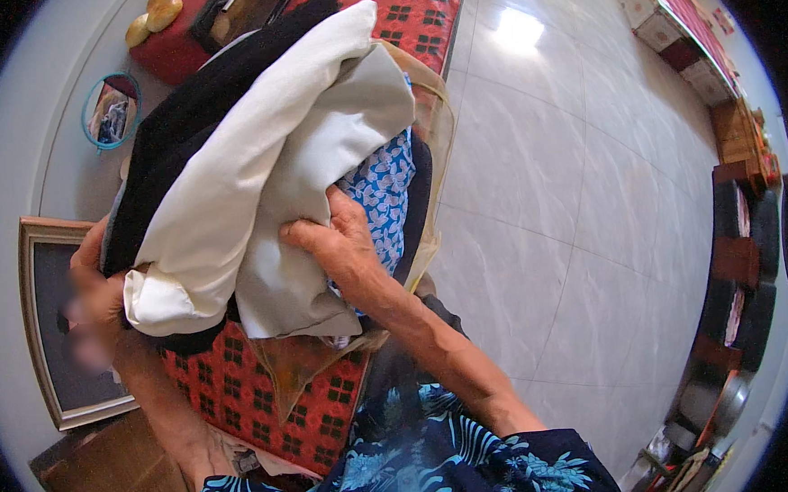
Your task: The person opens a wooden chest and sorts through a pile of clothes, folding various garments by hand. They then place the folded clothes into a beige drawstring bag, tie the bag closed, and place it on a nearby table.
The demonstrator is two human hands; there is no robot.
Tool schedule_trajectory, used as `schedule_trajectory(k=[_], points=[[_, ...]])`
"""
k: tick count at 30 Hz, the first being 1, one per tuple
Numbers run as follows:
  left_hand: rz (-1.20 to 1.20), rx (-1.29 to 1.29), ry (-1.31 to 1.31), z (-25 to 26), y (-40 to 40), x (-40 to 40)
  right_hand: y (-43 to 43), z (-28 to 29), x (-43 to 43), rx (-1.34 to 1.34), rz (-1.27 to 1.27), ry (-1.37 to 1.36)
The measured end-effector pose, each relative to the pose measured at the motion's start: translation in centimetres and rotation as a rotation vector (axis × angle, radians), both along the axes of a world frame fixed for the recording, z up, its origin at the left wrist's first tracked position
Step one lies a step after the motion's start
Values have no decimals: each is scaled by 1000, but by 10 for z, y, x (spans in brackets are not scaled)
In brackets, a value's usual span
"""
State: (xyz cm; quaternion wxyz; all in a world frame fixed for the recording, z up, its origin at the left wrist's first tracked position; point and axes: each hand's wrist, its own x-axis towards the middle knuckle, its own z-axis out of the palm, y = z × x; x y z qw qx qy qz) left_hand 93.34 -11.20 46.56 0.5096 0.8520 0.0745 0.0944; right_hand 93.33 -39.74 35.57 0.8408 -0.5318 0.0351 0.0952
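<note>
Folded clothes lie piled before me over a red and black patterned cloth. On the left side of the pile my left hand grips the edge of a black garment beside a rolled white garment; its fingertips are partly hidden under the fabric. My right hand pinches the edge of a light grey fabric between thumb and fingers. Under the grey fabric, to the right, a blue cloth with a white leaf print shows. A sheer yellowish bag lies around the pile's right side.
A framed picture leans at the left above a brown cardboard box. A round blue-rimmed mirror and bread-like rolls are at upper left. Tiled floor spreads to the right, with dark chairs along the far side.
</note>
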Motion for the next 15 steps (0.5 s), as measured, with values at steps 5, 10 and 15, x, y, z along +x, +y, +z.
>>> schedule_trajectory(k=[5, 10, 15], points=[[-86, 145, -21, 12, -21, -4, -5, 1, 2, -651, -295, -449], [-127, 119, -163, 13, -17, -3, -8, 20, -1, 511, 86, 102], [-8, 186, -173, 18, -32, -17, -3, 17, 0, 655, 20, 367]])
